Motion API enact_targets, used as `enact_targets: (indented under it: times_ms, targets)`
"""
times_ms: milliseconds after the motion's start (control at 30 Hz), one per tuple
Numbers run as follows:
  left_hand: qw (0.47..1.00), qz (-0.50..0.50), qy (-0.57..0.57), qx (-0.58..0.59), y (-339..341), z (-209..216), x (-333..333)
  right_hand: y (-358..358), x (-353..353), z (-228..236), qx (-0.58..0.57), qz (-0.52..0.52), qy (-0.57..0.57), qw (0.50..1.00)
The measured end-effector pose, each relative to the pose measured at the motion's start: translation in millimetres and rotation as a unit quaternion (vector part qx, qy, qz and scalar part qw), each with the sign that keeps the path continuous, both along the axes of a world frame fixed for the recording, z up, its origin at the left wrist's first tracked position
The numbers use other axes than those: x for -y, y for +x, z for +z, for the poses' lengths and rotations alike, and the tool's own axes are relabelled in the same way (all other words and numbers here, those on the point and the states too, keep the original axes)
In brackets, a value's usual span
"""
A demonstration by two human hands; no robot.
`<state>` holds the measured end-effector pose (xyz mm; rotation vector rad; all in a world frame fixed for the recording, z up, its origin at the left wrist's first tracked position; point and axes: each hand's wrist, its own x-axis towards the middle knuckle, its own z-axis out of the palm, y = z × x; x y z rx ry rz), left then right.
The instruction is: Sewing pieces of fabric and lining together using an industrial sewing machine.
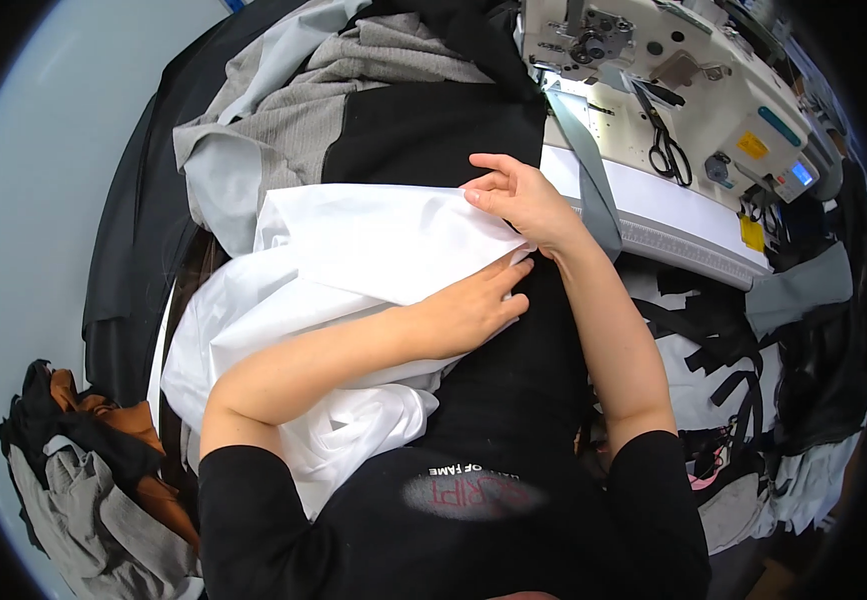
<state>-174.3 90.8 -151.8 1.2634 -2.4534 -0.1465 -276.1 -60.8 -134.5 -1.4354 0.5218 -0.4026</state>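
A large piece of white fabric (pixel 374 240) spreads over my lap and the table's front, with a bunched part hanging lower down. My right hand (pixel 526 205) pinches its upper right edge between thumb and fingers, the index finger stretched out. Just below, my left hand (pixel 479 300) holds the right corner of the same fabric, its fingertips partly hidden by the folds. Beyond the white fabric lie a black fabric panel (pixel 434 130) and a crumpled grey textured fabric (pixel 294 135), side by side.
A white sewing machine (pixel 744 120) stands at the far right, with black scissors (pixel 666 150) on it. A grey strip (pixel 586 165) hangs over the ruler-marked table edge (pixel 674 235). Black and grey scraps (pixel 724 340) lie at right; grey, black and brown cloth (pixel 104 500) piles at lower left.
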Motion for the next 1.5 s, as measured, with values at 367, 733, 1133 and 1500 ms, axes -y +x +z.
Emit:
enact_targets:
  times_ms: [367, 733, 1133, 1500]
  targets:
    - [0.959, 0.046, -0.275, -0.039, 91.8, 95.1, -28.9, 3.6, -65.0, 14.2, 0.073, 0.065, -0.497, 0.862]
    - [0.995, 0.079, 0.061, 0.016, 140.7, 58.5, -9.4, -7.5, -118.5, 11.7, 0.128, 0.12, -0.343, 0.923]
    - [0.919, 0.085, 0.35, 0.16, 19.1, -65.1, -3.0, -126.9, -104.0, -8.7, 0.012, -0.264, -0.069, 0.962]
    - [0.814, 0.169, 0.399, 0.387, 40.6, -79.9, 21.8, -138.6, -77.1, -19.2, -0.026, -0.352, -0.163, 0.921]
